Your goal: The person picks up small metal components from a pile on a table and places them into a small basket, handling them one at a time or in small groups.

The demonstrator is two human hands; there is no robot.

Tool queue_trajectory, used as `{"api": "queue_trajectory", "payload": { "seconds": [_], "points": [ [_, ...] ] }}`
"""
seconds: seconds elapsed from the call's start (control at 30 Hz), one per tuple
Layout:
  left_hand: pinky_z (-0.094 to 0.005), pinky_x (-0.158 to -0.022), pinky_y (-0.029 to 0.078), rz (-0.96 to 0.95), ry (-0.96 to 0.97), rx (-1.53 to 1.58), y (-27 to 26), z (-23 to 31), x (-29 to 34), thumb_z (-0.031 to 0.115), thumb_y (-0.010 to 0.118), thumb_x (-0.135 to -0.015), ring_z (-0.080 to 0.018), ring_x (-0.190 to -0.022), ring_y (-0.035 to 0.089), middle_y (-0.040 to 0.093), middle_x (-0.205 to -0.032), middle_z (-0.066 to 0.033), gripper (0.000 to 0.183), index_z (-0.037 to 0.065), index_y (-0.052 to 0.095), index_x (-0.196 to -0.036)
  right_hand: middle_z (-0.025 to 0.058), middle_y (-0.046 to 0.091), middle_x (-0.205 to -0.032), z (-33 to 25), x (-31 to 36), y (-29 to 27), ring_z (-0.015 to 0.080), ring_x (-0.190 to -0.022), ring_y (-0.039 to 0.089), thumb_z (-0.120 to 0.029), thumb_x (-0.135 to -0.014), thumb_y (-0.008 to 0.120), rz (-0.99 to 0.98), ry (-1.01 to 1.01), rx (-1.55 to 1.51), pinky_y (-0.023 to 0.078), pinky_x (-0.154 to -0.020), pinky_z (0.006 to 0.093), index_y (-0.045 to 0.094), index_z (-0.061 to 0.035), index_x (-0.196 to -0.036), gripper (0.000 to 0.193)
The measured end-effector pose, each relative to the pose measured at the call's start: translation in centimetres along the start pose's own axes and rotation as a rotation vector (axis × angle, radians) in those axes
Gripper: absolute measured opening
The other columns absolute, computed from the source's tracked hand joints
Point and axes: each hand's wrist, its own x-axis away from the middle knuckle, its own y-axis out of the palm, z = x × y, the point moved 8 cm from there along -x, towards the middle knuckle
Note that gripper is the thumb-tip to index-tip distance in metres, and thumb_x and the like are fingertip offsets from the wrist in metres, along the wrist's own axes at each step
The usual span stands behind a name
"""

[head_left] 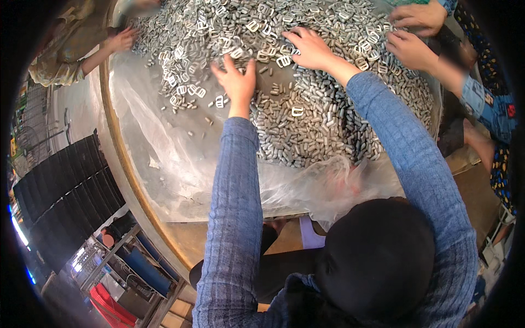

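Observation:
Small grey cylindrical pellets (306, 131) lie in a wide heap across the table, mixed with flat silvery slide buckles (297, 111). My left hand (236, 86) is over the left part of the heap, fingers spread, with nothing visibly gripped. Beside its wrist lies a single slide buckle (220, 101) on a barer patch. Farther right, my right hand (313, 49) reaches into the heap with fingers stretched out. Its fingertips are next to a few buckles (283, 60); whether they touch one is hard to tell.
Clear plastic sheeting (180, 164) covers the table's near side, bunched up at the front. Another person's hand (121, 41) works at the left edge. Two hands (413, 50) of someone else reach in from the right. A shelf unit (128, 240) stands at the lower left.

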Motion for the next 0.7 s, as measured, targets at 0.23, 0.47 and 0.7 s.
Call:
{"api": "queue_trajectory", "payload": {
  "seconds": [0.23,0.47,0.7],
  "points": [
    [-0.0391,-0.094,0.039,-0.444,0.209,0.321,0.5,6.1,7.4,0.024,0.066,-0.073,-0.0334,-0.113,0.048,0.049,-0.121,-0.0189,0.051,0.014,0.050,-0.121,0.0159,0.051,-0.117,-2.9,7.1,0.2,0.0338,-0.107,0.048,-0.016,-0.068,0.056,-0.211,-0.140,-0.149,0.040,-0.091,0.0401,0.047,-0.0030,-0.120,0.054],
    [-0.0324,-0.091,0.041,-0.559,0.237,0.427,-6.6,7.0,12.8,0.016,0.062,-0.081,-0.0241,-0.107,0.055,0.060,-0.110,-0.0124,0.034,0.007,0.057,-0.113,0.0153,0.052,-0.120,-5.0,10.9,-5.1,0.0303,-0.112,0.048,-0.016,-0.070,0.061,-0.438,-0.237,-0.444,0.038,-0.096,0.0365,0.060,-0.0063,-0.106,0.037],
    [-0.0334,-0.084,0.043,-0.243,-0.004,0.410,-9.0,1.9,15.6,0.004,0.057,-0.082,-0.0243,-0.094,0.057,0.061,-0.098,-0.0102,0.018,0.005,0.062,-0.099,0.0081,0.059,-0.094,-3.4,11.3,-7.0,0.0250,-0.092,0.057,-0.012,-0.073,0.064,-0.314,0.002,-0.517,0.045,-0.081,0.0338,0.063,-0.0072,-0.092,0.020]
  ]
}}
